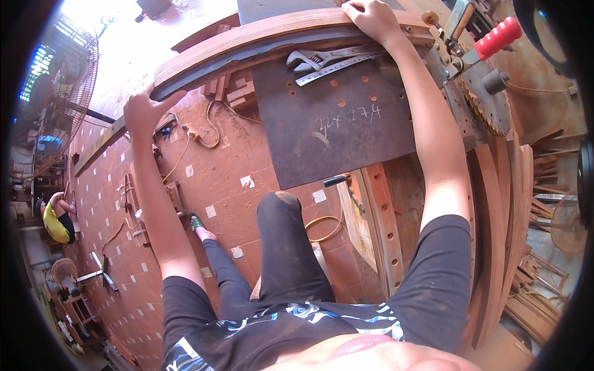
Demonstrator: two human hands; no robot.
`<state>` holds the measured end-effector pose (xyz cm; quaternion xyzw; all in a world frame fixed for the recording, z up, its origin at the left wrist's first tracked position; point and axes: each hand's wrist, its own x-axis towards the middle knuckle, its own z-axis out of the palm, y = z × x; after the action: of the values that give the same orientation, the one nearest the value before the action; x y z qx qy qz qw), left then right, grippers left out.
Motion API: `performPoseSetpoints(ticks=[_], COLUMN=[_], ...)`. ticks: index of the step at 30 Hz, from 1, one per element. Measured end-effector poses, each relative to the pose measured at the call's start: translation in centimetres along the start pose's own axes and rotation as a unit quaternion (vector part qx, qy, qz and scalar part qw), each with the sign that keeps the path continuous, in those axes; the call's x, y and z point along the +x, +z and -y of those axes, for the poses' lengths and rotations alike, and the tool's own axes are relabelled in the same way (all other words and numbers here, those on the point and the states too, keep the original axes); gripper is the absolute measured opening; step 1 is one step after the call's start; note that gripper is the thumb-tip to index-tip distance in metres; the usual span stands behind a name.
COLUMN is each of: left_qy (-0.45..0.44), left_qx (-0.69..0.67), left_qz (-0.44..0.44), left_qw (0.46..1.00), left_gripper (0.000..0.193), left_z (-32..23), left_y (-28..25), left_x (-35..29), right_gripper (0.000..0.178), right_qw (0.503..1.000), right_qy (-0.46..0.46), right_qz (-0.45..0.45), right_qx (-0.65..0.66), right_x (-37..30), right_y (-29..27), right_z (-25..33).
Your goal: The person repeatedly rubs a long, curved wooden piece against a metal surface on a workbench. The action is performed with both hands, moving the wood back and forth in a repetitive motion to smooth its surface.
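A long reddish-brown wooden plank (260,34) runs across the far side, along a dark strip beneath its near face. My left hand (142,112) grips the plank's left end, thumb stretched out under it. Over the plank's right part, my right hand (374,23) is closed on its upper edge. Nearer than the plank lie an adjustable wrench (318,60) and a steel ruler (340,67), on a dark metal table (291,148) with chalk marks. Neither hand touches these tools.
Right of my right arm are a toothed circular saw blade (489,102) and a clamp with a red handle (498,38). Long curved wood pieces (504,216) stand nearby. A large fan (62,93) is at left; farther off, a person in yellow (57,224) crouches. Cords cross the tiled floor (232,167).
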<state>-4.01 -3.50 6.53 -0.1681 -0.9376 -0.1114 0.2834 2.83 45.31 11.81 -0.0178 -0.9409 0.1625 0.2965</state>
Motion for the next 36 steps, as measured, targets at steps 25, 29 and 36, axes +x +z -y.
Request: performPoseSetpoints(ticks=[25, 29, 36], left_qy=[0.010, 0.017, -0.005], left_qx=[-0.033, -0.015, -0.044], left_qz=[0.083, 0.073, 0.103], left_qw=[0.996, 0.997, 0.994], left_gripper=[0.094, 0.091, 0.087], left_z=[-0.4, -0.1, -1.0], left_y=[-0.7, -0.5, -1.2], left_x=[0.6, 0.6, 0.5], right_gripper=[0.035, 0.033, 0.034], right_qw=[0.999, 0.999, 1.000], right_qy=[0.007, 0.000, -0.003], right_qz=[-0.048, -0.043, 0.002], right_qx=[-0.018, -0.010, 0.009], right_x=[-1.0, -0.8, -0.7], right_y=[0.8, 1.0, 1.5], right_z=[-1.2, -1.8, -2.0])
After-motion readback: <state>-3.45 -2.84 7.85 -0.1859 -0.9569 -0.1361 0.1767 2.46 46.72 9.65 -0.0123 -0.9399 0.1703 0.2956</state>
